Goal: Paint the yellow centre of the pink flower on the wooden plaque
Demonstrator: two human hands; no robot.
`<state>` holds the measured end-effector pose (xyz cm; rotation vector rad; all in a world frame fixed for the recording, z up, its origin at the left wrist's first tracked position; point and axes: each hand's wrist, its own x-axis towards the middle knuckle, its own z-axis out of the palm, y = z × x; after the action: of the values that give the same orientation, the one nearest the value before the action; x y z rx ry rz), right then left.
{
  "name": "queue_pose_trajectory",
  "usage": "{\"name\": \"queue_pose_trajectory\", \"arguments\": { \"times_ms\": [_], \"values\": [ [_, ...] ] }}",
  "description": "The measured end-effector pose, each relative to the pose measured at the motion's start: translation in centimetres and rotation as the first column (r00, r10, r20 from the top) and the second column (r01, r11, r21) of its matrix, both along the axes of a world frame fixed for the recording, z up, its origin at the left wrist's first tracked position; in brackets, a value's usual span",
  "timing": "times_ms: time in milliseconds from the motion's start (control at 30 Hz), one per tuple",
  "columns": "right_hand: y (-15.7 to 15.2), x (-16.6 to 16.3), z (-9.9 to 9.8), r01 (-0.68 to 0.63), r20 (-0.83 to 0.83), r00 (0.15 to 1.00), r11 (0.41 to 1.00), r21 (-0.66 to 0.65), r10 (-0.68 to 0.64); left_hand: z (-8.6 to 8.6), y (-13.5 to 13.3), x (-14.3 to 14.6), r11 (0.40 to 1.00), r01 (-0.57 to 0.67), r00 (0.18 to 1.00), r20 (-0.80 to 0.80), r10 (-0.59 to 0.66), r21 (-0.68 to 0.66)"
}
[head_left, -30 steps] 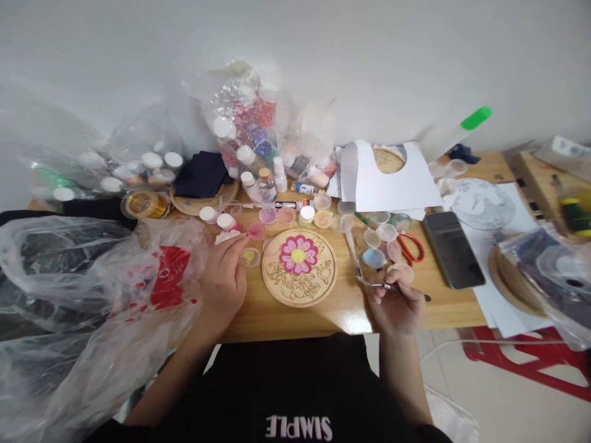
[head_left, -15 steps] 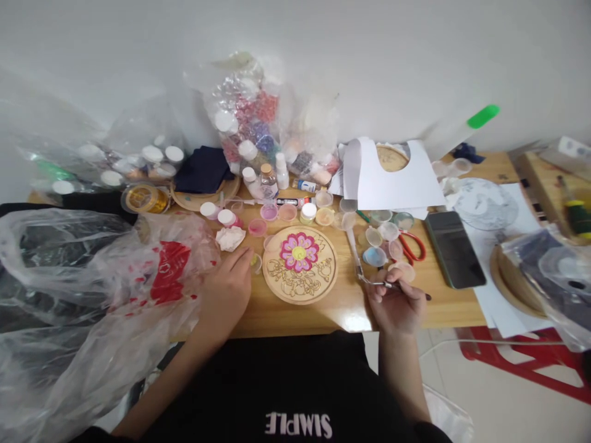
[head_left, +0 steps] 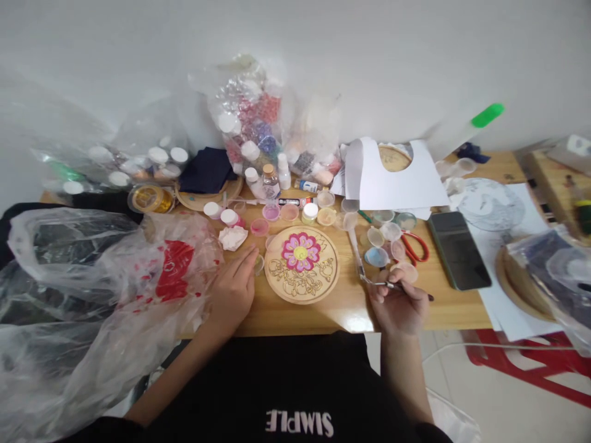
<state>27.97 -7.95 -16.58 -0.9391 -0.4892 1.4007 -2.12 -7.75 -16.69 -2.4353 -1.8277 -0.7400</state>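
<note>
A round wooden disc (head_left: 301, 264) with a pink and yellow flower in its upper half lies on the wooden table (head_left: 341, 304) in front of me. My left hand (head_left: 232, 288) rests flat on the table just left of the disc, fingers stretched out and touching a small clear cup (head_left: 259, 264). My right hand (head_left: 398, 306) sits to the right of the disc, closed in a pinch on a thin metal tool (head_left: 384, 284) whose tip points left toward the disc.
Small paint cups (head_left: 384, 245), red scissors (head_left: 414, 246) and a dark phone (head_left: 458, 249) lie right of the disc. Bottles and bags of beads (head_left: 258, 129) stand at the back. Large plastic bags (head_left: 92, 289) cover the left. White paper (head_left: 397, 178) lies behind.
My left hand has drawn back from the small cup and lowered flat onto the table. The right hand has stayed where it was with its tool.
</note>
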Motion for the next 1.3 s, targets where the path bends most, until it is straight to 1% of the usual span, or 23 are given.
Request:
{"name": "queue_pose_trajectory", "arguments": {
  "times_ms": [133, 233, 300, 400, 533, 667, 767, 867, 1000, 1067, 1200, 1300],
  "values": [
    [-0.1, 0.1, -0.3, -0.001, -0.009, 1.0, 1.0, 0.021, 0.002, 0.4, 0.2, -0.5, 0.999, 0.033, 0.999, 0.031, -0.033, 0.0],
    [-0.2, 0.2, -0.5, -0.01, -0.036, 0.999, 0.999, 0.037, 0.011, 1.5, 0.8, -0.9, 0.996, 0.061, 0.996, 0.061, -0.057, -0.066],
    [-0.3, 0.2, -0.7, -0.014, -0.047, 0.999, 0.999, 0.041, 0.016, 2.3, 1.5, -0.8, 0.996, 0.041, 0.997, 0.067, -0.035, -0.083],
    [-0.4, 0.3, -0.7, -0.014, -0.06, 0.998, 0.998, 0.055, 0.018, 2.9, 2.8, 0.1, 0.996, -0.005, 1.0, 0.022, 0.007, -0.085],
    [-0.4, 0.2, -0.5, -0.013, -0.09, 0.996, 0.998, 0.059, 0.018, 2.8, 4.5, 1.6, 0.989, -0.053, 0.995, -0.095, 0.039, -0.141],
    [-0.3, 0.1, -0.4, -0.018, -0.112, 0.993, 0.997, 0.082, 0.027, 2.7, 5.2, 2.2, 0.984, -0.07, 0.991, -0.125, 0.049, -0.164],
    [-0.2, 0.0, -0.3, -0.017, -0.129, 0.991, 0.996, 0.087, 0.028, 2.5, 5.2, 2.0, 0.984, -0.072, 0.993, -0.104, 0.056, -0.16],
    [-0.3, 0.0, -0.3, -0.019, -0.144, 0.989, 0.996, 0.091, 0.032, 2.4, 5.0, 1.7, 0.988, -0.044, 0.996, -0.081, 0.033, -0.145],
    [-0.3, 0.0, -0.3, -0.023, -0.148, 0.988, 0.996, 0.083, 0.036, 2.6, 5.1, 1.6, 0.992, -0.033, 0.999, -0.024, 0.03, -0.12],
    [-0.4, 0.0, -0.2, -0.023, -0.147, 0.988, 0.997, 0.076, 0.034, 2.8, 5.3, 1.6, 0.99, -0.054, 0.998, 0.005, 0.055, -0.129],
    [-0.4, 0.1, -0.2, -0.024, -0.157, 0.987, 0.997, 0.078, 0.036, 2.9, 5.7, 1.5, 0.979, -0.151, 0.985, 0.063, 0.161, -0.14],
    [-0.3, 0.1, -0.4, -0.022, -0.148, 0.988, 0.996, 0.084, 0.035, 2.9, 6.1, 1.5, 0.964, -0.212, 0.972, 0.07, 0.225, -0.16]
  ]
}}
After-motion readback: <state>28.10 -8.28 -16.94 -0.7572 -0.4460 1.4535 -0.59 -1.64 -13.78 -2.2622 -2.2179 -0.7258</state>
